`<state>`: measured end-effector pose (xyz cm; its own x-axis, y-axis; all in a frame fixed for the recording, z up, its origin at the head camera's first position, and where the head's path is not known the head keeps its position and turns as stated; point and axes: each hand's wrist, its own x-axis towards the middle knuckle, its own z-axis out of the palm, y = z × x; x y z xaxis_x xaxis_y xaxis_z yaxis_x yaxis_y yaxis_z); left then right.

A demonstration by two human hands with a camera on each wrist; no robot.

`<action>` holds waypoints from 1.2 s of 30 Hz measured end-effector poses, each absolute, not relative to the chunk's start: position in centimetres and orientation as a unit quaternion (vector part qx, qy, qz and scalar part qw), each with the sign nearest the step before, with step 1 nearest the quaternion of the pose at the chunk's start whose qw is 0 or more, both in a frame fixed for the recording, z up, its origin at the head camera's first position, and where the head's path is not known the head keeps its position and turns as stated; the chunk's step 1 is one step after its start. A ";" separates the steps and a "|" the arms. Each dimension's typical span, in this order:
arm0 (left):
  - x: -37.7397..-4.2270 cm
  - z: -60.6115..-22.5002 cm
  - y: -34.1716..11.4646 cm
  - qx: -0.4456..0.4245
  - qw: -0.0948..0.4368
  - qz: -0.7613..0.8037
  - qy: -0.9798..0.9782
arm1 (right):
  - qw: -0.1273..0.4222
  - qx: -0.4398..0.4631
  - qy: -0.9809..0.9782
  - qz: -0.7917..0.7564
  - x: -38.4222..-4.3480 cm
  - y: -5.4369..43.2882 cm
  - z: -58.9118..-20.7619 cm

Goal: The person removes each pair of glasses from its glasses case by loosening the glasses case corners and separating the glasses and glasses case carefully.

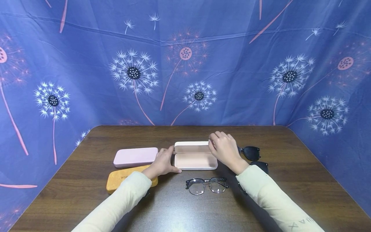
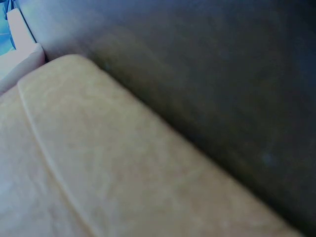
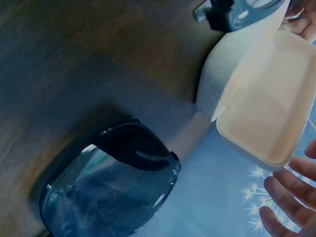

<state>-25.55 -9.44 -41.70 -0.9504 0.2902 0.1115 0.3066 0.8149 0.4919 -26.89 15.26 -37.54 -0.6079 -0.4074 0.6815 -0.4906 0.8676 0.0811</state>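
Observation:
A white glasses case (image 1: 195, 169) with a pale peach lining stands with its lid (image 1: 191, 143) raised. My left hand (image 1: 163, 161) grips the case's left end, thumb at the front corner and fingers toward the back. At the lid's right end is my right hand (image 1: 224, 148); in the right wrist view its fingers (image 3: 291, 195) are spread, fingertips right at the lid's edge. Clear glasses with dark brow rims (image 1: 206, 185) lie in front of the case. The left wrist view shows mostly the yellow case (image 2: 123, 163), blurred.
Left of the white case lie a pink glasses case (image 1: 135, 157) and a yellow one (image 1: 116, 180), the latter partly under my left sleeve. Dark sunglasses (image 1: 251, 153) lie to the right, with another dark lens (image 1: 262, 166) partly behind my right sleeve. A blue dandelion-print cloth (image 1: 232, 80) hangs behind the table.

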 end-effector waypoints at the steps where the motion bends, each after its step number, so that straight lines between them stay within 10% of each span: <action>1: -25.5 -41.7 -9.4 -0.156 0.015 -0.261 -0.953 | 0.359 0.246 -0.899 0.055 -27.0 15.3 -37.6; 36: -25.7 -41.8 -9.5 -0.155 0.008 -0.258 -0.953 | -0.024 0.184 -0.951 0.246 -29.3 16.9 -37.4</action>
<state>-25.73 -9.51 -41.83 -0.9517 0.2917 0.0961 0.3003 0.8183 0.4902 -29.34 16.93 -37.37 -0.9313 -0.3615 0.0442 -0.3376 0.8114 -0.4771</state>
